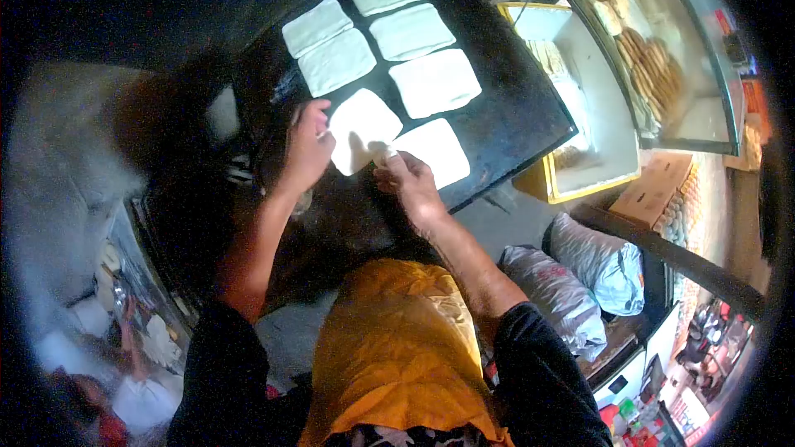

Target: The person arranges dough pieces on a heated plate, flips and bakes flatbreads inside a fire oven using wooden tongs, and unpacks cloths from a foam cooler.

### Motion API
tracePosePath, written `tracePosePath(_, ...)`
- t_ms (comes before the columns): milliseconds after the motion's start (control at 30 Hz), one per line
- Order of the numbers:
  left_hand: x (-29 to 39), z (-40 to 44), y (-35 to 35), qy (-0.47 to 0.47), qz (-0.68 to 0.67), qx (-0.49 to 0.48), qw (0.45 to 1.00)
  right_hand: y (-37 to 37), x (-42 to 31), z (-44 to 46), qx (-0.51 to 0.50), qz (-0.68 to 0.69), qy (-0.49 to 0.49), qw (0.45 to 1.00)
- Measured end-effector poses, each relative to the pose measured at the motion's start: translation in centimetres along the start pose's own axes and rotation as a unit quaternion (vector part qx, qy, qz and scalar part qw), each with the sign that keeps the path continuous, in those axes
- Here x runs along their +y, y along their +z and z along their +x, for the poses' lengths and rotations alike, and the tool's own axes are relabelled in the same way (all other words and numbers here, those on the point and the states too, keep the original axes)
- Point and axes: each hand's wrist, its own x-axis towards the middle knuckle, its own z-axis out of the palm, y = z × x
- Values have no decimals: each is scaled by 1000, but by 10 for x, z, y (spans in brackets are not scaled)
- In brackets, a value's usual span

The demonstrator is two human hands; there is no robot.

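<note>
A flat, roughly square piece of white dough [363, 122] lies on a dark griddle-like plate [513, 108]. My right hand [411, 190] pinches its lower right corner between thumb and fingers. At its left edge is my left hand [308, 149], fingers loosely bent and apart from the thumb, with nothing visible held. Just right of the pinched corner lies another dough sheet [437, 153], partly behind my right hand. Several more sheets spread toward the far side, among them one dough sheet [435, 83] and a touching pair at the upper left.
To the right stands a white, yellow-rimmed box [592, 190] with pale pieces inside. Beyond it, a glass case [700, 116] holds browned bread [646, 66]. Grey plastic sacks [555, 298] and a cardboard box [654, 186] sit lower right. A person in white [149, 401] is at lower left.
</note>
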Motion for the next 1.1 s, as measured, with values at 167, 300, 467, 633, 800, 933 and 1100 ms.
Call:
tracePosePath(167,119,-67,-19,253,-77,-154,952,-23,-26,-31,-138,361,7,922)
tracePosePath(300,82,-67,-4,24,-178,-8,984,-33,-33,-73,-81,412,8,908)
tracePosePath(467,67,-72,46,208,277,-212,914,-68,3,-113,42,354,-16,934)
tracePosePath(633,28,-70,36,203,289,-228,907,-78,5,-144,183,321,-35,929)
tracePosePath(800,-15,-38,-16,133,277,-206,929,-48,-32,-132,176,-219,-380,882)
tracePosePath(933,-51,-5,-10,38,177,-149,972,-34,-39,-71,70,-672,-345,652)
tracePosePath(1100,-3,-21,-8,136,202,-90,966,-47,-39,-27,183,-573,-217,769)
